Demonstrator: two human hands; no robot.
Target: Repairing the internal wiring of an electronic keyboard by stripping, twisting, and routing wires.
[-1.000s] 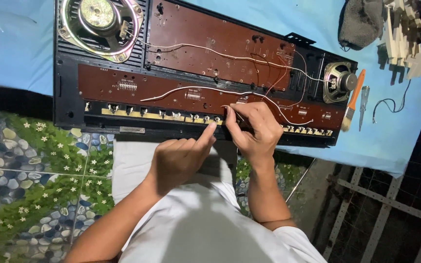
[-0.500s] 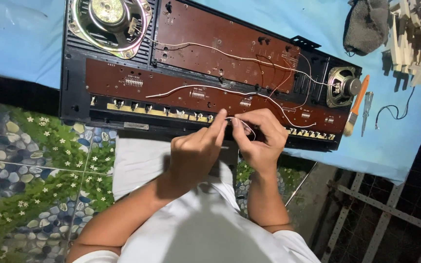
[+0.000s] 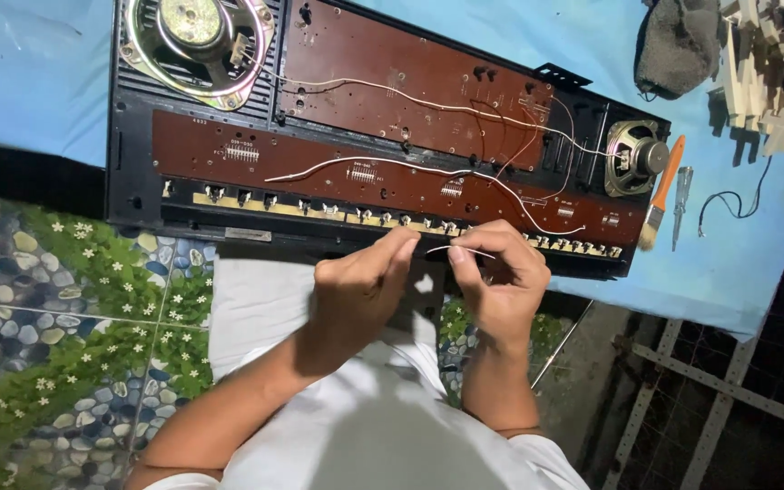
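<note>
An opened black radio chassis [image 3: 129, 195] lies on a blue table, showing brown circuit boards [image 3: 410, 82], a large speaker [image 3: 197, 32] at top left and a small speaker [image 3: 635, 156] at right. Thin white wires run across the boards. My right hand [image 3: 501, 281] pinches the end of a thin white wire [image 3: 455, 248] just in front of the chassis's front edge. My left hand [image 3: 356, 290] is beside it, with its fingertips closed toward the same wire end.
An orange-handled brush [image 3: 660, 195] and a small screwdriver [image 3: 681, 204] lie right of the chassis. A grey cloth [image 3: 678, 45] and pale wooden pieces [image 3: 773, 82] sit at top right with a black cable [image 3: 737, 204]. Pebble-and-flower floor tiles [image 3: 56, 318] lie below left.
Both hands have drawn back from the row of contacts on the chassis's front edge. They now meet in front of it, holding the wire end between them.
</note>
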